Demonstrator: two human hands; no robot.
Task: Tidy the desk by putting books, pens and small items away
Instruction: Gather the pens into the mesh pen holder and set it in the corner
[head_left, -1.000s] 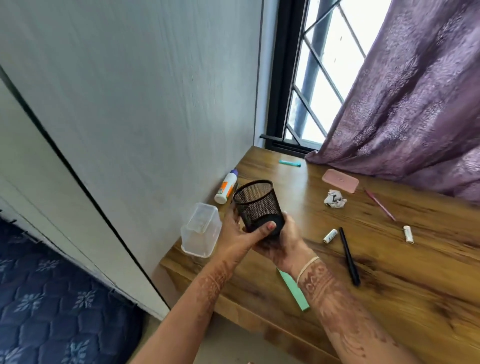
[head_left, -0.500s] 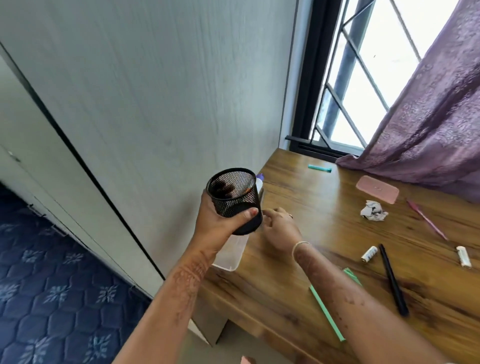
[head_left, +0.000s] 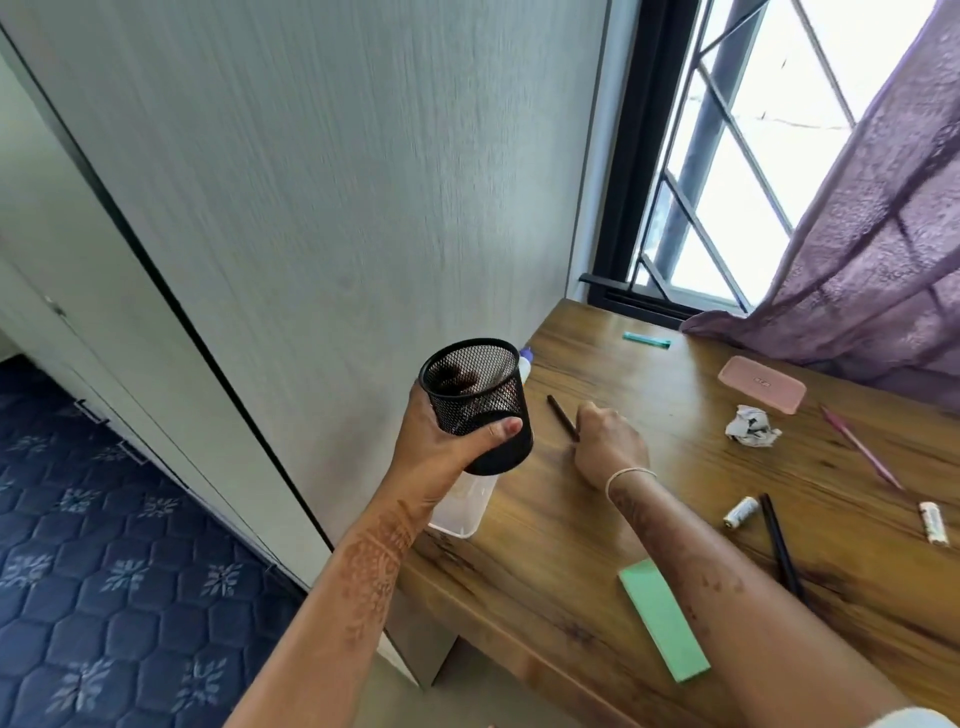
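The right hand (head_left: 608, 447) pinches a black pen (head_left: 562, 417) low on the surface (head_left: 545, 561), while the left hand (head_left: 441, 447) grips the mesh cup (head_left: 475, 402) off the surface's left edge, so next the pen likely gets lifted and dropped into the cup.

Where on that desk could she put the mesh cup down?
Bare wood lies between the right hand and the pink case, and along the near edge of the desk left of the green pad. The right side is crowded: crumpled paper, thread spool, black pen.
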